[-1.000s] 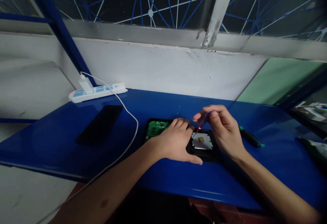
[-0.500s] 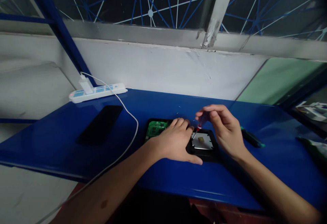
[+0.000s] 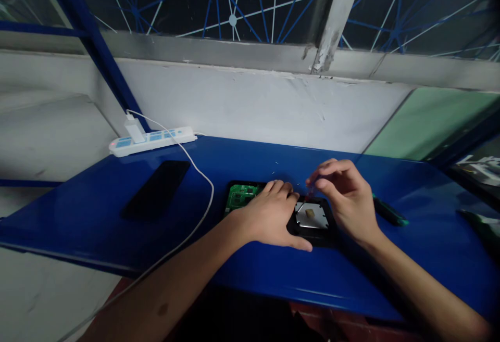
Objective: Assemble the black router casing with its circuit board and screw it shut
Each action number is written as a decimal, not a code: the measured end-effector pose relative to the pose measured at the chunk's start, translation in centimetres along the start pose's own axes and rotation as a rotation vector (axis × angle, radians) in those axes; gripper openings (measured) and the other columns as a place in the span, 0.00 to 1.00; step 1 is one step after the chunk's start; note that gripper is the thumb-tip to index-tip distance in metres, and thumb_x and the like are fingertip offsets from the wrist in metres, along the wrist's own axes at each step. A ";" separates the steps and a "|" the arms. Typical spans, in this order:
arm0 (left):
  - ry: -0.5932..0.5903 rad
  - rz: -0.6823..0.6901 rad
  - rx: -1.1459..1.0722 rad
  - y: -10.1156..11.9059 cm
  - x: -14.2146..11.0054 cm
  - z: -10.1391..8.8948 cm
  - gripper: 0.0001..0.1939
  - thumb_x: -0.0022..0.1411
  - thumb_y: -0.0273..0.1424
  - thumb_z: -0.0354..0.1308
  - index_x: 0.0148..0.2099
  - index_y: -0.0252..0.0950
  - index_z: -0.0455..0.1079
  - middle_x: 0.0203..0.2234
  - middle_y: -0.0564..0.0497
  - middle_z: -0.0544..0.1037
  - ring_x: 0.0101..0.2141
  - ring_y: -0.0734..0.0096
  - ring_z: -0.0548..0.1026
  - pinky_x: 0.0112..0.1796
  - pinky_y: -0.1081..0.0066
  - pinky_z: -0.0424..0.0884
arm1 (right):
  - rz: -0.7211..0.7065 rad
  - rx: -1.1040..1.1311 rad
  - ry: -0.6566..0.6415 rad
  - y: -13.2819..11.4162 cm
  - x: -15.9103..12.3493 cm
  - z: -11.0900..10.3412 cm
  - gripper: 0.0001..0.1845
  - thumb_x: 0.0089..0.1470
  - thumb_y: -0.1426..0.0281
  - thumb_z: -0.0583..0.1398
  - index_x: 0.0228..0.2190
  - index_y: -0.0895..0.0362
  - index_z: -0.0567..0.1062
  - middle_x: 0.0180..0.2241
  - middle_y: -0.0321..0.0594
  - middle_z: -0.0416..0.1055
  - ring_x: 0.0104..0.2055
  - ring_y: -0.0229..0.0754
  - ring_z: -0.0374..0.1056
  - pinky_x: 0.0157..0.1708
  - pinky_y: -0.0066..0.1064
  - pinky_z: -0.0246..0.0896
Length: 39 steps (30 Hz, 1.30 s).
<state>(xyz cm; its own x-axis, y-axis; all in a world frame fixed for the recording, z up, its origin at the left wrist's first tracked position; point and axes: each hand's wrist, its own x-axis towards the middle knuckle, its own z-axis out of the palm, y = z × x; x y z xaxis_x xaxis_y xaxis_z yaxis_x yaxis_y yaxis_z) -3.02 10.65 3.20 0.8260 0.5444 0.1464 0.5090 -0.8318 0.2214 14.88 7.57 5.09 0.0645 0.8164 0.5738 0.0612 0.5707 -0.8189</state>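
A black device (image 3: pixel 317 233) lies opened on the blue table (image 3: pixel 97 217), showing a green circuit board (image 3: pixel 241 194) on its left and a silver metal plate (image 3: pixel 311 216) on its right. My left hand (image 3: pixel 270 215) lies flat on the device's middle, fingers stretched out, pressing it down. My right hand (image 3: pixel 346 196) pinches a small red-handled screwdriver (image 3: pixel 309 194) between thumb and fingers. Its thin metal tip touches the upper left corner of the silver plate.
A black phone (image 3: pixel 156 188) lies face down at the left. A white power strip (image 3: pixel 152 140) with a charger and white cable (image 3: pixel 203 196) sits at the back left. A green-handled tool (image 3: pixel 390 213) lies right of my right hand. A white wall rises behind the table.
My right hand has sunk a little and its fingers have shifted on the screwdriver handle. The view has moved slightly. My left hand stays on the device.
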 end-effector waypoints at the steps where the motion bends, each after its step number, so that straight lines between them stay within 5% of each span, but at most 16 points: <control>1: 0.000 0.000 0.001 0.0 0.0 -0.1 0.47 0.52 0.65 0.59 0.57 0.31 0.66 0.51 0.37 0.71 0.55 0.43 0.65 0.58 0.53 0.59 | -0.004 -0.025 0.034 0.0 0.0 0.0 0.07 0.54 0.70 0.68 0.34 0.52 0.75 0.32 0.33 0.71 0.31 0.37 0.73 0.29 0.30 0.72; 10: 0.002 -0.018 -0.003 0.2 -0.1 -0.2 0.47 0.52 0.65 0.59 0.59 0.32 0.66 0.51 0.38 0.71 0.53 0.44 0.66 0.56 0.52 0.60 | 0.052 -0.040 0.024 0.1 -0.6 0.2 0.10 0.66 0.65 0.57 0.47 0.50 0.74 0.48 0.42 0.77 0.42 0.43 0.78 0.37 0.38 0.77; 16: 0.017 -0.014 0.015 0.1 -0.1 -0.1 0.46 0.51 0.65 0.60 0.57 0.32 0.66 0.50 0.38 0.71 0.54 0.44 0.66 0.57 0.53 0.61 | -0.064 -0.126 0.079 0.6 -0.6 0.2 0.08 0.57 0.69 0.66 0.40 0.50 0.76 0.35 0.35 0.72 0.35 0.39 0.75 0.31 0.32 0.74; 24: 0.003 -0.008 0.013 0.2 0.0 -0.3 0.49 0.52 0.65 0.59 0.60 0.30 0.65 0.52 0.36 0.69 0.54 0.42 0.65 0.56 0.52 0.61 | -0.008 -0.112 0.024 0.4 -0.9 0.3 0.11 0.67 0.66 0.55 0.49 0.49 0.74 0.43 0.40 0.78 0.40 0.42 0.77 0.36 0.37 0.76; 39: -0.011 -0.012 -0.004 0.1 0.0 -0.2 0.46 0.51 0.65 0.60 0.57 0.31 0.66 0.49 0.38 0.71 0.53 0.46 0.66 0.58 0.54 0.59 | -0.129 -0.133 -0.012 0.7 -0.7 0.1 0.14 0.54 0.67 0.68 0.42 0.49 0.73 0.40 0.36 0.65 0.38 0.40 0.72 0.36 0.35 0.75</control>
<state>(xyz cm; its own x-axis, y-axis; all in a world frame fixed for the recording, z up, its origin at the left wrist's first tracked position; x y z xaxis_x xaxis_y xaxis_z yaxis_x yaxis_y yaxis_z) -3.01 10.59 3.43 0.8222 0.5533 0.1333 0.5183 -0.8247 0.2265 14.80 7.44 4.11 0.0363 0.7386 0.6732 0.1990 0.6548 -0.7291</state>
